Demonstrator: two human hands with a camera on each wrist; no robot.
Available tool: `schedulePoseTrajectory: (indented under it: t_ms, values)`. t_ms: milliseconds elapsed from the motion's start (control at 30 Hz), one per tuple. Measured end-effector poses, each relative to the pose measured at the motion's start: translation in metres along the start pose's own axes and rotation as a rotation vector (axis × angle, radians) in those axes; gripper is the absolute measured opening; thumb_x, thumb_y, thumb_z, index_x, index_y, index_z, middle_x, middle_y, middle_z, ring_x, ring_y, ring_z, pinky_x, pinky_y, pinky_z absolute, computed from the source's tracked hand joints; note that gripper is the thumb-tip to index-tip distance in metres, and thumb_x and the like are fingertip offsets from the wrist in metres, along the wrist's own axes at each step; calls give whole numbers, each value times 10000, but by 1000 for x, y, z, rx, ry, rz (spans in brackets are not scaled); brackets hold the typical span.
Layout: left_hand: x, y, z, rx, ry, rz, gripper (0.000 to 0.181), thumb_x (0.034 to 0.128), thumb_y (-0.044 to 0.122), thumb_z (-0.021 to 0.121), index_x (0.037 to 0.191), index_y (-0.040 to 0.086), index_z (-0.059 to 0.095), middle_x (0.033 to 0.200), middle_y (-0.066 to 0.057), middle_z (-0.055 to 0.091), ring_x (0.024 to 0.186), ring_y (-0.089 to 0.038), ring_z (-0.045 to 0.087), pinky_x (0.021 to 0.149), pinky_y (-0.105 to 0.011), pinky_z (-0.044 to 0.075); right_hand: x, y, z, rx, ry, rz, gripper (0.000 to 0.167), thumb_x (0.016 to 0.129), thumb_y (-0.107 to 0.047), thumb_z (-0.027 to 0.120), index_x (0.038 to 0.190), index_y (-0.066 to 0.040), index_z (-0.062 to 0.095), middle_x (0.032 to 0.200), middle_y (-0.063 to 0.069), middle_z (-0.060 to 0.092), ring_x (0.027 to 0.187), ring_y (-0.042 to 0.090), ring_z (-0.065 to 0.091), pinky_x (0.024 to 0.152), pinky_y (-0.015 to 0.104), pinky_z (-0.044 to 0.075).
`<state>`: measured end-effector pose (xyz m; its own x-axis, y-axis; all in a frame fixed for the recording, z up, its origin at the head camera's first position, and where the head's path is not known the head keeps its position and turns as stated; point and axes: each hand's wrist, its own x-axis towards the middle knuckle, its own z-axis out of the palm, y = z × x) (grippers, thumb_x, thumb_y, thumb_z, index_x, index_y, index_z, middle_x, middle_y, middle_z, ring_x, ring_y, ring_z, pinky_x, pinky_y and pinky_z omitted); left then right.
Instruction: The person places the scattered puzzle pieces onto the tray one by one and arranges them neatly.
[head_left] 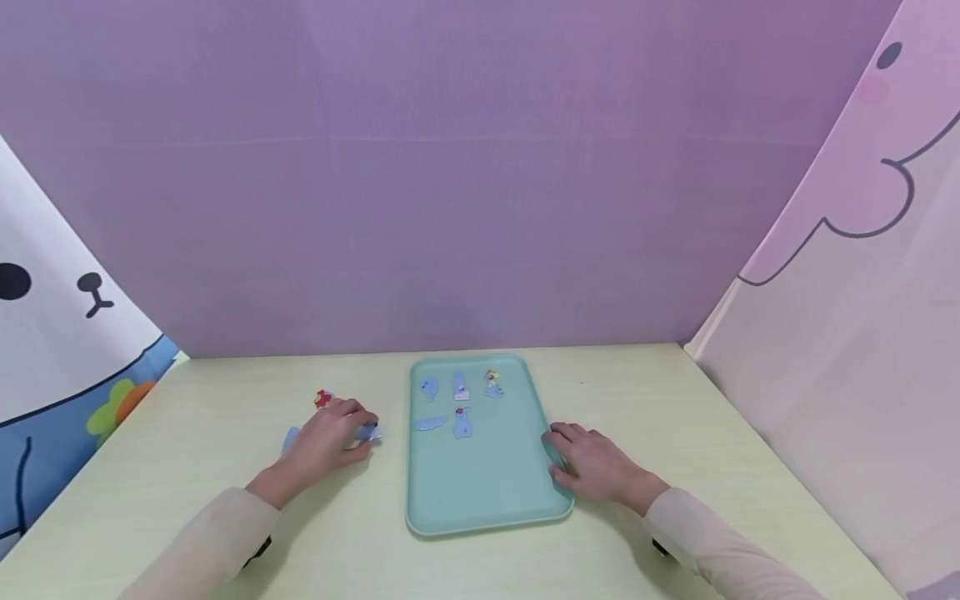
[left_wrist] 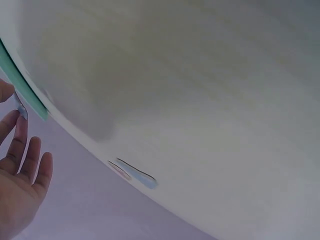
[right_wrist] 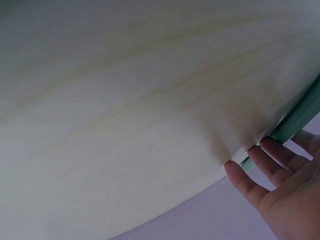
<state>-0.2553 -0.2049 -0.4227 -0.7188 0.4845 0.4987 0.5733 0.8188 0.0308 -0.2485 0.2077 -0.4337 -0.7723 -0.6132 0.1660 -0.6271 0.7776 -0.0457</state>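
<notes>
Before me the pale yellowish surface (head_left: 652, 392) carries a green tray (head_left: 495, 492). To my left, directly on it, lie a red piece (head_left: 323, 399) and a light-blue piece (head_left: 289, 438), its outline hard to judge behind my left hand (head_left: 322, 446).

Pale yellow table (head_left: 675, 433), faint streaks running across its surface. Far side: plain purple backdrop (head_left: 480, 183), faint horizontal crease, meeting the table's far edge. Left: printed cloth panel (head_left: 52, 358) with white cartoon face, dark eye (head_left: 13, 282), dark nose (head_left: 89, 282); below the face, blue area (head_left: 52, 450) bearing a green-and-orange flower (head_left: 110, 410). Right: pale cloth panel (head_left: 855, 367), slanting; upper part carries a pink cartoon shape (head_left: 832, 200), grey outline, grey oval eye (head_left: 889, 56), pinker cheek spot (head_left: 873, 89).
</notes>
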Motion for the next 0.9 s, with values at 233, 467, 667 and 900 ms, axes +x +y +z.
schedulePoseTrajectory:
  t_ms: [233,467,667,900]
  values:
    - [12,14,5,-22,-8,11,271,676,180,775,922,105,691,872,-14,614,810,-185,557,695,-322,506,1,-1,-2,-1,-6,6,463,879,-318,530,1267,-67,492,1293,140,496,1193,297,475,868,457,456]
    - [26,31,12,-63,-21,34,263,692,190,762,932,106,697,884,-3,618,824,-168,548,698,-310,490,1,-3,-4,-12,-4,4,458,878,-321,530,1259,-70,502,1288,136,501,1187,293,480,857,458,461]
    - [39,47,20,-73,-50,38,259,712,215,752,946,123,693,896,6,615,835,-162,540,703,-304,476,1,-3,-3,-9,-15,11,462,878,-328,531,1264,-75,497,1293,133,497,1190,292,478,863,455,459]
    - [51,64,30,-65,-88,64,240,729,244,737,940,142,684,898,13,606,824,-158,524,693,-303,457,1,-1,-1,-9,-17,13,466,877,-327,533,1264,-70,496,1292,139,499,1190,297,478,869,453,459]
